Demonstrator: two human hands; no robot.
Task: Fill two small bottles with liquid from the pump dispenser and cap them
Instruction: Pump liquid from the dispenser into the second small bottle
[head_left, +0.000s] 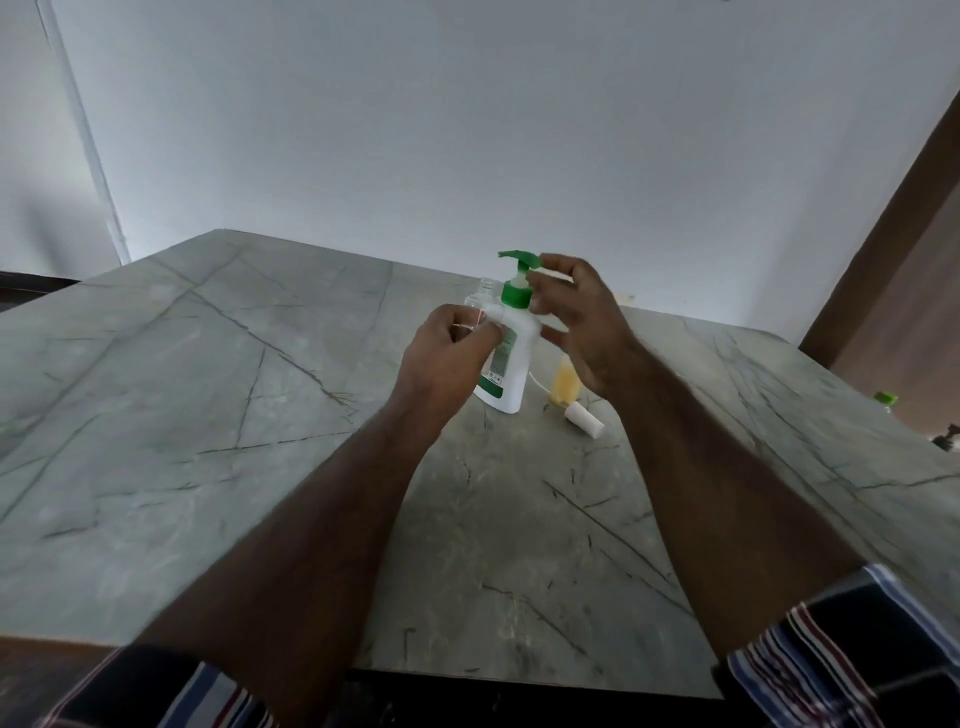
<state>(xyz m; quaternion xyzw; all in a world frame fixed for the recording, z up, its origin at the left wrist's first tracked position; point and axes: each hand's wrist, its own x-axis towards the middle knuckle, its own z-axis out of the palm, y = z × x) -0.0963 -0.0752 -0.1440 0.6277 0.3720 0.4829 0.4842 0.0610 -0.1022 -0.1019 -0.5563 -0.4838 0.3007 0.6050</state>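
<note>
A white pump dispenser (511, 364) with a green collar and green pump head (519, 256) stands on the grey marble table (208, 415). My left hand (447, 353) grips a small clear bottle (480, 304) and holds it up beside the dispenser, below the spout. My right hand (576, 317) is at the pump head, fingertips touching its rear end, the other fingers loosely spread. A second small bottle (565, 385) with yellow liquid stands behind my right hand, partly hidden. A white cap (584, 420) lies on its side next to it.
A thin white tube (537, 383) lies by the dispenser's base. At the table's right edge are a green-topped object (885, 399) and a dark item (946, 436). A white wall rises behind the table.
</note>
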